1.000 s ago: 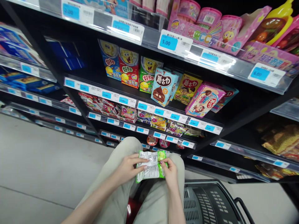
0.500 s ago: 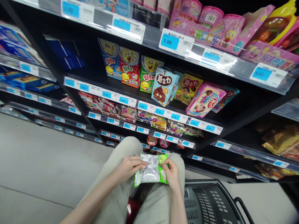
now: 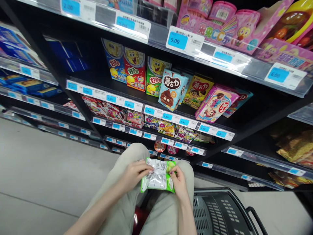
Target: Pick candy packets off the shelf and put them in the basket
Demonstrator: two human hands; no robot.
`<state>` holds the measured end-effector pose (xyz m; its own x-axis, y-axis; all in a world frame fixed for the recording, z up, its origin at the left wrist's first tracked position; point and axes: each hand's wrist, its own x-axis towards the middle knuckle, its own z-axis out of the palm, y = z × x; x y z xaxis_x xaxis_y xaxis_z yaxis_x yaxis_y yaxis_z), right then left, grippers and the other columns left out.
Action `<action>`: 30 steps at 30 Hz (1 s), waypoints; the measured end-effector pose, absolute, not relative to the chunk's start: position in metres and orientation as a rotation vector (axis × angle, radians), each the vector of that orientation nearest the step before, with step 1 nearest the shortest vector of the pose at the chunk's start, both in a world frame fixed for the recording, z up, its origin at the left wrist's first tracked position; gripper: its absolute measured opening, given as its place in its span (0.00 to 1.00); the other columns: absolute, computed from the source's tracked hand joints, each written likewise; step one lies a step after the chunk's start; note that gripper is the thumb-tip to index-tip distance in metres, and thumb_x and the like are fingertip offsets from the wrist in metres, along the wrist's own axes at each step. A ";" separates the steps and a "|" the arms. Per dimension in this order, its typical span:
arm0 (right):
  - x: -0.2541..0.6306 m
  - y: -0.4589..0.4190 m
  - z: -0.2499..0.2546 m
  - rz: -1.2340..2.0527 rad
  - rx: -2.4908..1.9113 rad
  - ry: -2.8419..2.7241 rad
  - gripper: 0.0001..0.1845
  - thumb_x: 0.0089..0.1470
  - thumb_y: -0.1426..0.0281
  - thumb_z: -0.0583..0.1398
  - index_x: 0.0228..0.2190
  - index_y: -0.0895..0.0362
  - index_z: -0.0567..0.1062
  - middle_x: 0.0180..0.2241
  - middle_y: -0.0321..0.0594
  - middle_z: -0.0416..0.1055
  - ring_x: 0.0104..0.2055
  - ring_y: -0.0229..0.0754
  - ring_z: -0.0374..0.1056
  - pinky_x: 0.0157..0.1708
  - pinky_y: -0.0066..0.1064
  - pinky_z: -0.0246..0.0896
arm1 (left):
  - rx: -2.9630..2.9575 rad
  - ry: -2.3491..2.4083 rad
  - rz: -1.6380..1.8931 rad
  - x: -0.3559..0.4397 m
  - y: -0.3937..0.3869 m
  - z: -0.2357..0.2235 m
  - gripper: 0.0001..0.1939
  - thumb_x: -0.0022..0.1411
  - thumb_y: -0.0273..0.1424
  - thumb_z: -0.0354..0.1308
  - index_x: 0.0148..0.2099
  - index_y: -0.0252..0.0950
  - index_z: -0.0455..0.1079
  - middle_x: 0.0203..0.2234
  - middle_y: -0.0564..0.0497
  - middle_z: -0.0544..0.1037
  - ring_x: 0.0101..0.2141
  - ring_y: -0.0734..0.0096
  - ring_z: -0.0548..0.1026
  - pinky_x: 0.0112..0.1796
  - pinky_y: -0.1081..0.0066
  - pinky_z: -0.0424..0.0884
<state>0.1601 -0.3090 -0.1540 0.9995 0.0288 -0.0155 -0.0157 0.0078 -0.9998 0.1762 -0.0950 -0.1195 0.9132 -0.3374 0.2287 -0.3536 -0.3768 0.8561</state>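
A green and white snack packet (image 3: 158,181) lies over my knees, its printed back facing up. My left hand (image 3: 137,173) pinches the packet near its left side, thumb and fingers together. At the packet's right edge my right hand (image 3: 178,180) grips it between thumb and curled fingers. Both hands rest close above my light trousers (image 3: 133,155). What is inside the packet cannot be seen.
Dark store shelves (image 3: 117,89) rise in front, with snack boxes such as a light-blue box (image 3: 172,89) and a pink box (image 3: 216,102). A grey shopping basket (image 3: 220,209) stands on the floor at my right. Pale floor (image 3: 49,169) extends to the left.
The packet's lower edge has tipped up slightly, and both hands keep their hold on it. My view has shifted a little.
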 end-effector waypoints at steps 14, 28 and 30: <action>0.161 -0.311 -0.152 0.031 -1.570 0.079 0.08 0.35 0.68 0.62 0.18 0.59 0.69 0.21 0.38 0.67 0.27 0.39 0.61 0.29 0.28 0.54 | 2.002 -0.749 0.329 0.173 -0.100 -0.122 0.10 0.61 0.30 0.51 0.33 0.33 0.72 0.22 0.52 0.72 0.25 0.77 0.67 0.29 0.77 0.61; 0.153 -0.318 -0.128 0.007 -2.062 -0.043 0.12 0.50 0.65 0.54 0.20 0.57 0.60 0.18 0.33 0.58 0.23 0.34 0.53 0.24 0.25 0.46 | 1.845 -0.324 -0.092 0.179 -0.104 -0.130 0.11 0.56 0.32 0.54 0.25 0.32 0.70 0.20 0.52 0.67 0.26 0.75 0.64 0.28 0.76 0.59; 0.149 -0.315 -0.124 -0.005 -2.067 -0.044 0.12 0.50 0.65 0.53 0.20 0.57 0.60 0.19 0.33 0.58 0.23 0.34 0.54 0.24 0.25 0.47 | 1.811 -0.282 -0.108 0.179 -0.103 -0.130 0.11 0.55 0.32 0.55 0.25 0.32 0.70 0.21 0.52 0.66 0.26 0.74 0.64 0.28 0.76 0.59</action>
<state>0.1492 -0.3149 -0.1240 0.9993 0.0295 0.0226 0.0339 -0.4760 -0.8788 0.1787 -0.1034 -0.1303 0.9659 -0.2479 0.0746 -0.1340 -0.2320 0.9635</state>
